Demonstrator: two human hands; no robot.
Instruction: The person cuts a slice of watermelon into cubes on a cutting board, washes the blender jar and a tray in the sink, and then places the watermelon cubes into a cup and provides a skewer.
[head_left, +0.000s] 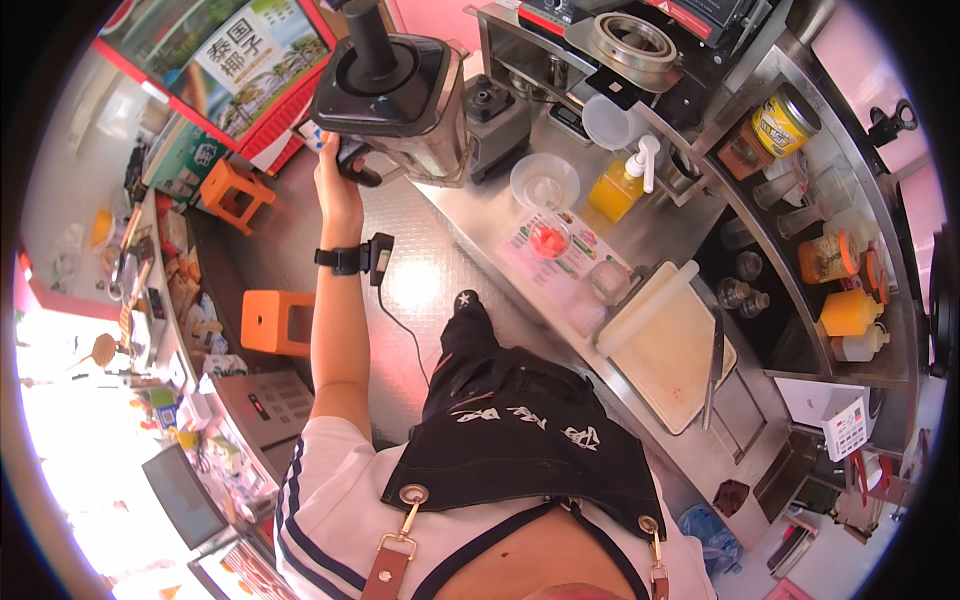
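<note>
My left hand (334, 184) grips the black handle of a blender jug (431, 146), holding it up near the counter's far left corner. The jug has clear walls with a pale residue, and a black lid (386, 94) with a tamper (370, 41) standing in it. Just right of the jug is the grey blender base (495, 124), its drive coupling bare on top. A clear plastic bowl (545, 184) and a pump bottle of yellow liquid (619, 187) stand on the counter nearby. My right hand is out of view.
Pink fruit pieces in a small bowl (549, 238) rest on a printed sheet. Closer in lie a cutting board (667, 352), a white rolling pin (649, 307) and a knife (714, 371). A cup sealer (637, 45) stands behind. Orange stools (274, 322) are on the floor at left.
</note>
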